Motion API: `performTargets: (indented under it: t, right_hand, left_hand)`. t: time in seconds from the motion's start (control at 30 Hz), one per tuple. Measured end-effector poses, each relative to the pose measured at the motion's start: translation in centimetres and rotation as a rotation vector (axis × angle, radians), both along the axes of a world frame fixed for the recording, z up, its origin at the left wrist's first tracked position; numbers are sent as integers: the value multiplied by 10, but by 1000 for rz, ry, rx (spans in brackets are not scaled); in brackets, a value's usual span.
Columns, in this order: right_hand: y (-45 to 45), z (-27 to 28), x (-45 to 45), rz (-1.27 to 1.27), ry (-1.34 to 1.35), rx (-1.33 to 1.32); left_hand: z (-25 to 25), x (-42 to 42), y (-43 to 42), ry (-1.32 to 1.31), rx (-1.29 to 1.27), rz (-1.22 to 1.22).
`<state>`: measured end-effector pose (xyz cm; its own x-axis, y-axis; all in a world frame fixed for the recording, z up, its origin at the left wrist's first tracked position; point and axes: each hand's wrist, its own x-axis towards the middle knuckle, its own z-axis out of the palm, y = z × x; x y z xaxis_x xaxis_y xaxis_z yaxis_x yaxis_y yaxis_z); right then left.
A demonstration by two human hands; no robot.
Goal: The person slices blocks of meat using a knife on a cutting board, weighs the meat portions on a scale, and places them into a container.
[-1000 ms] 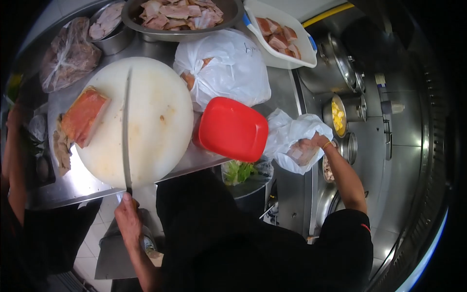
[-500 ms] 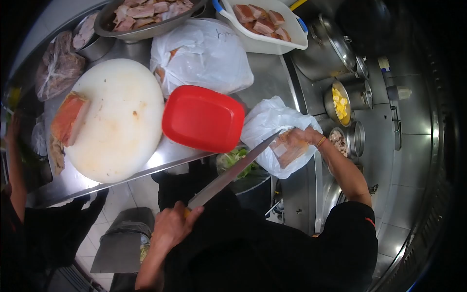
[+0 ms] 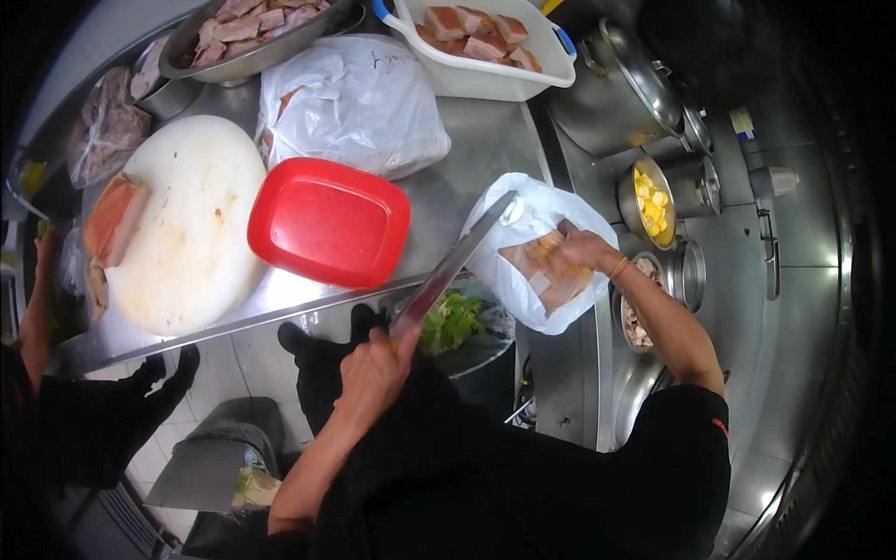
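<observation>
My left hand (image 3: 371, 375) is closed round the handle of a long knife (image 3: 446, 276), whose blade slants up and right. Its tip lies over the white plastic bag (image 3: 588, 310), at the mouth. Inside that bag my right hand (image 3: 581, 252) grips a slab of meat (image 3: 551, 286); its fingertips are partly hidden. Left of the knife sits an empty red tray (image 3: 329, 224). Beyond it, a round white cutting board (image 3: 191, 233) carries a reddish block of meat (image 3: 114, 222) at its left edge.
A tied bag (image 3: 359, 107), a bowl of meat slices (image 3: 245, 39) and a white tub (image 3: 481, 82) of meat chunks stand behind. At right are pots (image 3: 611, 98) and a bowl of yellow pieces (image 3: 653, 201). A bin (image 3: 457, 322) holds greens. Another person's arm (image 3: 35, 317) is far left.
My left hand has brought the knife from the cutting board rightward to the bag. The bag's mouth is wider open, showing more meat. The view has shifted right.
</observation>
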<state>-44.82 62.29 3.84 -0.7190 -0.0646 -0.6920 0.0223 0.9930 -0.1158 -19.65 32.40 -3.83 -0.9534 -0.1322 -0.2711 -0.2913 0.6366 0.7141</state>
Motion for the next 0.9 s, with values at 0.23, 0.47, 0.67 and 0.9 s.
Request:
performTargets:
  t: [0.23, 0.47, 0.67, 0.9]
  right_hand:
    - [13, -10, -26, 72, 50, 108]
    - [7, -8, -35, 268, 331, 42]
    - [11, -23, -29, 340, 517, -39]
    - [21, -19, 0, 264, 535, -106]
  left_hand:
    - [-2, -23, 22, -51, -52, 90]
    - [1, -31, 19, -55, -93, 130]
    - [-18, -68, 42, 71, 52, 147]
    - [-46, -95, 40, -13, 12, 245]
